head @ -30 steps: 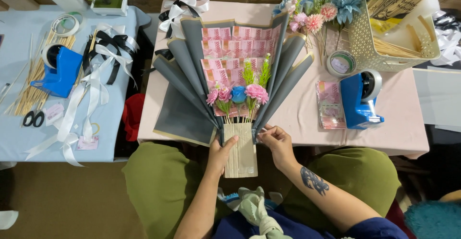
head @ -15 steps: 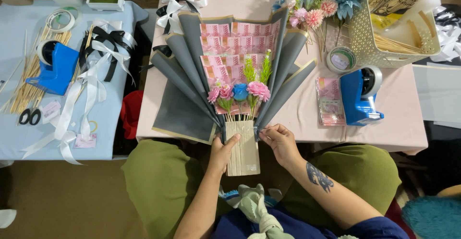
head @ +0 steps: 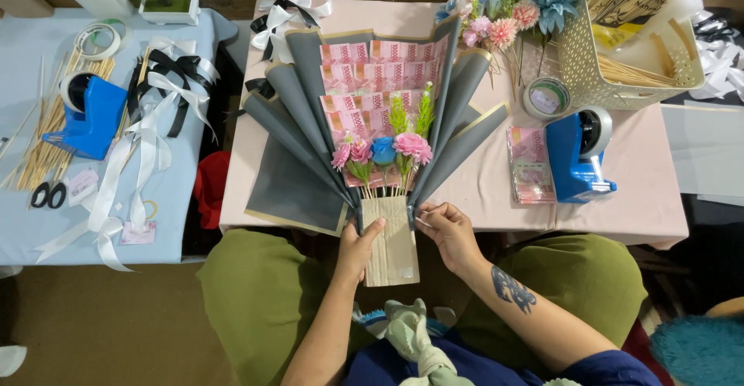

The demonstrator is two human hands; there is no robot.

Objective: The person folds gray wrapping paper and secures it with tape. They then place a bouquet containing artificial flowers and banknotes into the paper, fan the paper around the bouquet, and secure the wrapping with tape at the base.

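A bouquet lies on the pink table (head: pixel 651 200) with its stem end toward me. Its fan of grey wrapping sheets (head: pixel 298 99) frames rows of pink banknotes (head: pixel 372 76) and small pink and blue flowers (head: pixel 384 152). My left hand (head: pixel 358 248) grips the left side of the beige stick handle (head: pixel 391 239). My right hand (head: pixel 449 235) pinches the lower edge of the grey wrap at the handle's right side.
A blue tape dispenser (head: pixel 577 157), a stack of banknotes (head: pixel 529 165), a tape roll (head: pixel 546 97), loose artificial flowers (head: pixel 504 14) and a cream basket (head: pixel 620 53) sit right. The left blue table (head: pixel 31 231) holds ribbons (head: pixel 147 122), sticks, scissors (head: pixel 48 194), another dispenser (head: pixel 85 115).
Both hands stay at the bouquet's handle with only slight finger shifts. The view has drifted a little.
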